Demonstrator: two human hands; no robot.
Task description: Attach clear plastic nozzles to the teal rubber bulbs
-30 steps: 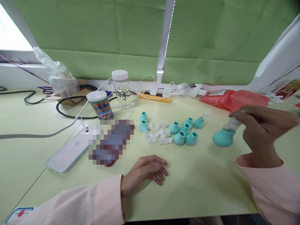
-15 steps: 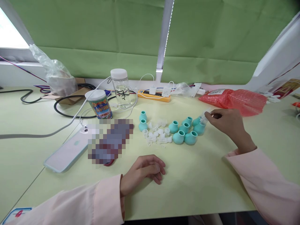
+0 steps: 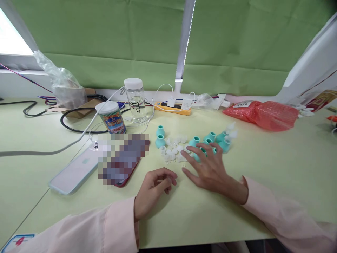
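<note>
Teal bulbs [image 3: 194, 141] are clustered on the desk [image 3: 263, 158] at twelve o'clock from the right hand [image 3: 209, 170], several being partly covered by its widely spread fingers; whether any is touched cannot be told. Two tipped bulbs [image 3: 225, 144] are seen at one o'clock from it, and clear plastic pieces [image 3: 172, 151] are strewn at ten o'clock. The left hand [image 3: 155, 189] is held half open, fingers loosely curled, with those pieces at its one o'clock.
</note>
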